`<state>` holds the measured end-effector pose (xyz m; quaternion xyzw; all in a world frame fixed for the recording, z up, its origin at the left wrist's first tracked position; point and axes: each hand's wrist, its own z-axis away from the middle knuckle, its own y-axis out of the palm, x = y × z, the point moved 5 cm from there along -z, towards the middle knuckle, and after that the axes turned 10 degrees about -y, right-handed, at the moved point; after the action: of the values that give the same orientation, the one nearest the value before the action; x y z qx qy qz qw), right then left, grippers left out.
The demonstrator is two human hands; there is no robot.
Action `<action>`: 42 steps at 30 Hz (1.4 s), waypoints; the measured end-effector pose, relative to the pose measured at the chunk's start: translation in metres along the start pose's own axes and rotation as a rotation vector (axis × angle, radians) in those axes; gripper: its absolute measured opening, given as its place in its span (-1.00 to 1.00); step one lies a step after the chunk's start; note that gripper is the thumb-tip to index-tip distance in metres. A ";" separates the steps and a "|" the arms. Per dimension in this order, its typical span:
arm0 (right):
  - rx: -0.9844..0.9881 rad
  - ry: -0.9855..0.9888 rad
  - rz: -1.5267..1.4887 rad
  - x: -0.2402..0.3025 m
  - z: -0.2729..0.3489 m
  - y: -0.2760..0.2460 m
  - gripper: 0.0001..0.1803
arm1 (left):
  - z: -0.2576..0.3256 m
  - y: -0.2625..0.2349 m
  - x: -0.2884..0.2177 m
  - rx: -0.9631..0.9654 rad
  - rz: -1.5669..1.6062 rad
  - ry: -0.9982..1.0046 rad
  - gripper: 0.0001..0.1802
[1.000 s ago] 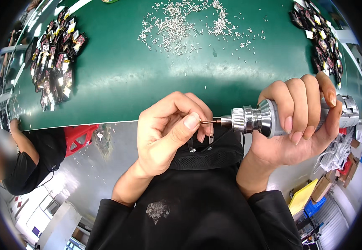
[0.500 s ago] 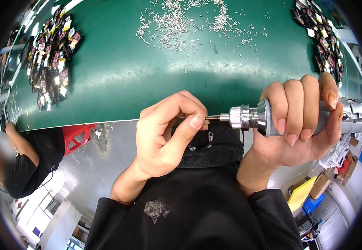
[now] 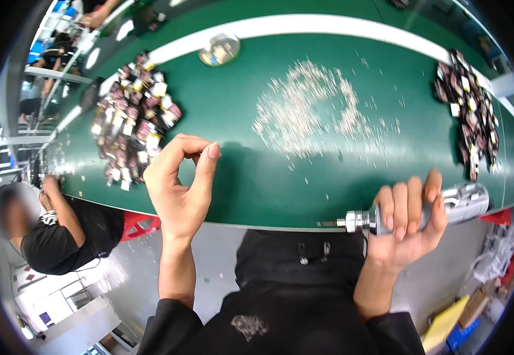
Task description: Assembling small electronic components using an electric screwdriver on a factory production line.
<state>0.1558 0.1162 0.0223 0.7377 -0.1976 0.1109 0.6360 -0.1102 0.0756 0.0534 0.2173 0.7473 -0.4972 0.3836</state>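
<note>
At far left, a co-worker [image 3: 55, 248] in a dark top sits at the green table [image 3: 411, 160], a red stool [image 3: 140, 226] showing alongside. Next comes a heap of small dark packaged parts [image 3: 129, 127] with white and yellow labels; motion blur prevents closer identification.

The left hand [image 3: 180, 192] is raised in front of this heap, thumb and forefinger curved into a narrow ring. Contact between the fingertips, or anything pinched there, cannot be confirmed. Beyond it stands a round, shallow dish [image 3: 220, 52]. At centre, small metal pins [image 3: 295, 112] lie loosely scattered.

The right hand [image 3: 404, 236] grips a grey powered screwdriver [image 3: 359, 221], fingers wrapped over the barrel. Principal finding: the tool lies to the right of the left hand, its long axis running crosswise along the table's near edge — rear end slightly raised, bit [image 3: 328, 224] pointing left. The bit is well apart from the left fingertips and nearer to the right hand.

At far right, a second heap of similar parts [image 3: 470, 112] occupies the table.
</note>
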 end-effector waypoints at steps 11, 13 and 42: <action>-0.023 0.189 -0.016 -0.024 0.023 -0.011 -0.83 | -0.284 -0.070 0.128 -0.125 -0.817 -0.268 -0.48; -0.031 0.188 -0.023 -0.026 0.020 -0.009 -0.83 | -0.307 -0.057 0.148 -0.136 -0.839 -0.340 -0.41; 0.051 0.336 -0.034 -0.036 0.048 -0.005 -0.93 | 0.053 0.047 -0.030 0.423 -0.252 0.398 -0.60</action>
<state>0.1211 0.0755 -0.0050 0.7279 -0.0732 0.2270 0.6429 -0.0399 0.0480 0.0392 0.2911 0.7089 -0.6328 0.1114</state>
